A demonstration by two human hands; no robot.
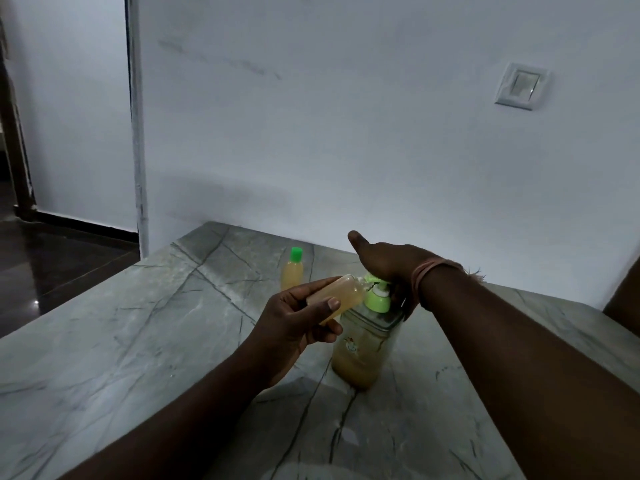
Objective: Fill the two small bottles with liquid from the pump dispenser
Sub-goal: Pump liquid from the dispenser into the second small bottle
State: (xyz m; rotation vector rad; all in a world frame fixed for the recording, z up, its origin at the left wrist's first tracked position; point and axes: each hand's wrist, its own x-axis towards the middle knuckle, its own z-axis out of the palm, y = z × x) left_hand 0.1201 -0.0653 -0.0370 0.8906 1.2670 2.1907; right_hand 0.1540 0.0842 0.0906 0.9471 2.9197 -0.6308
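The pump dispenser stands upright on the grey veined bench, near the middle of the scene. Its clear body holds amber liquid in the lower part; the green collar and pump head sit at the top.

The right hand lies palm down on the pump head, thumb stretched out to the far left, the other fingers hidden behind the dispenser. Its grip is released: the palm presses on the head and closes round nothing that can be seen. A pinkish band circles the right wrist.

The left hand holds an open bottle, its grip grasping the bottle body between thumb and fingers. The bottle is tilted almost level, its uncapped mouth pointing right and meeting the green spout of the pump. It appears nearly full of amber liquid. Whether liquid is passing at the spout cannot be told.

A capped bottle stands upright on the bench, farther back and to the left of the dispenser, apart from both hands. It carries a green cap and holds the same amber liquid up to about the shoulder.

The bench butts against a white wall at its far edge. A wall switch is mounted high on the right. Dark floor shows at far left beyond the bench edge.
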